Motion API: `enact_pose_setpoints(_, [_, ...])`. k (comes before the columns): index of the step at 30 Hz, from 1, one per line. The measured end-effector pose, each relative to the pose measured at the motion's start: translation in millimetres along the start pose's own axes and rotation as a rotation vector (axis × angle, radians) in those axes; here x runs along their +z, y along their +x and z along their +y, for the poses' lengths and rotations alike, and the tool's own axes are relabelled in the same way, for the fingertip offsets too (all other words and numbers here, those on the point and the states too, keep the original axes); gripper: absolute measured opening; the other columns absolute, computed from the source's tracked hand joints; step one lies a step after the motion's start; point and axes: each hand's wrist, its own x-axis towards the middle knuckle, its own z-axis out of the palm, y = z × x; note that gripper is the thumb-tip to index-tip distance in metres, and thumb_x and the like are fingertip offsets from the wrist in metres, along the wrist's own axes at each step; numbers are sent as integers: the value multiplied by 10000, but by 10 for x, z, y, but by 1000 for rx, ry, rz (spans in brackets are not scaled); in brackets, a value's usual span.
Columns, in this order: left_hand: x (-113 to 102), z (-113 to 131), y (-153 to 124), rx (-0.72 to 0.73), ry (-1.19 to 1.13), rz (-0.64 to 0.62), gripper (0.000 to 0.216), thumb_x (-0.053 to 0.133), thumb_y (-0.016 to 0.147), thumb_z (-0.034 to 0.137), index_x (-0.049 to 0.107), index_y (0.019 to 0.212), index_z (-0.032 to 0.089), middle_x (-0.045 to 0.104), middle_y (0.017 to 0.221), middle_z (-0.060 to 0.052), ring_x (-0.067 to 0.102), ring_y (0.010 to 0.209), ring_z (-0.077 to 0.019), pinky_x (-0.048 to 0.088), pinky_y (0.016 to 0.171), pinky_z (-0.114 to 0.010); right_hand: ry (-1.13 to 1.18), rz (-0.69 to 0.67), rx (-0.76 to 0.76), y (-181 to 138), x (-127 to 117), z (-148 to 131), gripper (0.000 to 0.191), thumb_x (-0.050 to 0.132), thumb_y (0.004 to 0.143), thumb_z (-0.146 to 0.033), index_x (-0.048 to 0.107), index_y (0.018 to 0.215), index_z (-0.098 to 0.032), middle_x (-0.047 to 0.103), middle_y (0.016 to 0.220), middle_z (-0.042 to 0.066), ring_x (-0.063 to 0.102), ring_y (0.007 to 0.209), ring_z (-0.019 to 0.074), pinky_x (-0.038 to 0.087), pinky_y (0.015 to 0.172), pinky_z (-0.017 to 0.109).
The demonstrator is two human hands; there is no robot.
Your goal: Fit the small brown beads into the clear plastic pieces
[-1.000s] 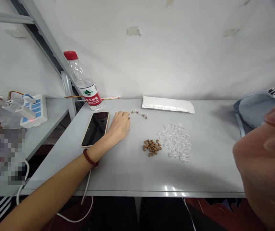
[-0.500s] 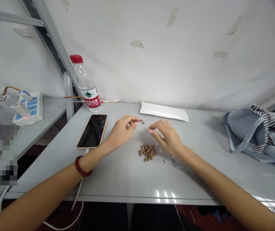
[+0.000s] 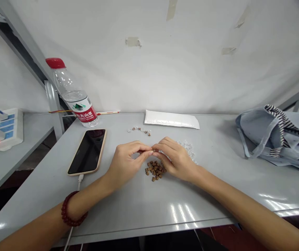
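Note:
My left hand and my right hand meet fingertip to fingertip over the grey table. Pinched between them is a small brown piece, mostly covered by the fingers. Just below lies a loose pile of small brown cubes. Several small clear plastic pieces are spread beside and partly behind my right hand. Farther back, a short row of brown cubes with clear pieces rests on the table.
A phone with a white charging cable lies left of my hands. Behind it stands a red-capped water bottle. A white packet lies near the wall, a blue cloth bag at right. A power strip sits far left.
My left hand has left the row at the back and come nearer, joining my right hand above the pile. The row now lies free. The view has shifted rightward.

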Motion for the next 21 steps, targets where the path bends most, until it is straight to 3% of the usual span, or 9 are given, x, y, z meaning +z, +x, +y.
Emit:
enact_pose_setpoints(2, [6,2,5,-8,-11,1,71,687,767,209,727,774,151,721,788,-32,653,750,-142,527,724,-245,26,-21,3,7,-22,-4,176,422,947,-170,596,958,-140,606,775,74,493,704,166,442,648,318])
enact_pose_setpoints(7, [-39,48,55,-243,-103,-45,98,706,721,244,681,704,150,690,675,-1,627,640,-118,517,611,-212,36,-82,13,42,-81,10,194,411,944,-146,604,927,-134,590,725,49,489,677,152,429,635,301])
enact_pose_setpoints(9, [-72,49,68,-205,-38,-81,84,691,713,215,653,678,149,673,665,4,606,628,-112,501,600,-208,-76,-120,-20,45,-79,71,235,373,933,-114,607,907,-114,585,716,66,471,684,168,412,634,322])
enact_pose_setpoints(14, [-101,-18,61,-71,186,-384,40,613,744,133,638,719,151,658,686,6,593,628,-108,485,635,-223,-202,-225,10,41,-68,252,253,362,928,-114,614,913,-102,592,743,85,455,723,185,407,693,342])
enact_pose_setpoints(21, [-69,-110,81,50,346,-446,226,438,902,209,659,874,171,662,890,-41,586,818,-155,471,701,-275,-99,-344,99,40,-121,275,223,416,912,-132,640,918,-141,601,793,69,478,766,179,404,718,330])
